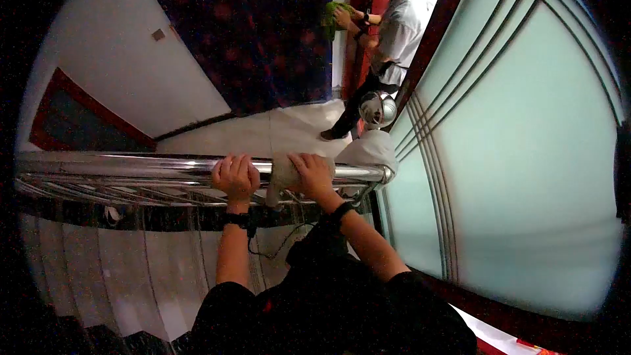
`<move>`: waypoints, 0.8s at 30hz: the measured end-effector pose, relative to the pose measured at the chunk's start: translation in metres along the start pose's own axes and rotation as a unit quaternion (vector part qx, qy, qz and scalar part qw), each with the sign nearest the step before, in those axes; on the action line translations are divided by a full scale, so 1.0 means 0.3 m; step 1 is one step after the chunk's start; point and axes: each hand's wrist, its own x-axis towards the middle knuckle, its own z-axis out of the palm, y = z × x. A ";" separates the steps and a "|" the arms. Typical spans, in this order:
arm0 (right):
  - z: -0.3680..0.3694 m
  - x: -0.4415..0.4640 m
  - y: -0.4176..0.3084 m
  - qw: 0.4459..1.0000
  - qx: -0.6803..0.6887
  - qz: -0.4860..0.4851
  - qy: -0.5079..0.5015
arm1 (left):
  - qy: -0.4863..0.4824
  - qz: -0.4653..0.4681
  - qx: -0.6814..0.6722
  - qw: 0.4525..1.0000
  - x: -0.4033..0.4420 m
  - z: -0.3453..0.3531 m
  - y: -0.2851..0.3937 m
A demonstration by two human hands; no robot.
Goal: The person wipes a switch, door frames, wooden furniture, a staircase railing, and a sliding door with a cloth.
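Observation:
A polished metal handrail (144, 165) runs across the view in front of me. My left hand (235, 176) is closed around the rail, its fingers curled over the top. Just to the right, a greyish-beige cloth (284, 172) is wrapped over the rail, one end hanging below it. My right hand (314, 175) lies over this cloth and presses it to the rail with bent fingers; the palm side is hidden. Beyond that hand, a pale cloth (369, 150) drapes over the rail's end, below a shiny round metal ball (378, 110).
Stairs (125, 269) descend below the rail at left. A frosted glass panel (519, 144) with dark lines stands close on my right. Behind the rail, another person (401, 26) holds a green cloth (336, 14) against a dark door or panel (263, 33).

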 end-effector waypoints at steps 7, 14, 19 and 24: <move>-0.019 -0.052 0.069 0.999 -0.021 0.024 0.005 | -0.029 -0.007 0.012 0.999 0.017 -0.023 0.003; 0.019 -0.097 0.146 0.999 0.019 0.028 0.021 | -0.033 -0.002 0.012 0.999 0.023 -0.036 0.011; 0.032 -0.095 0.176 1.000 0.011 -0.006 0.005 | -0.042 -0.004 0.006 0.999 0.017 -0.039 0.001; 0.061 -0.060 0.175 0.998 0.012 -0.054 0.018 | -0.034 0.010 0.002 0.999 -0.003 -0.023 0.002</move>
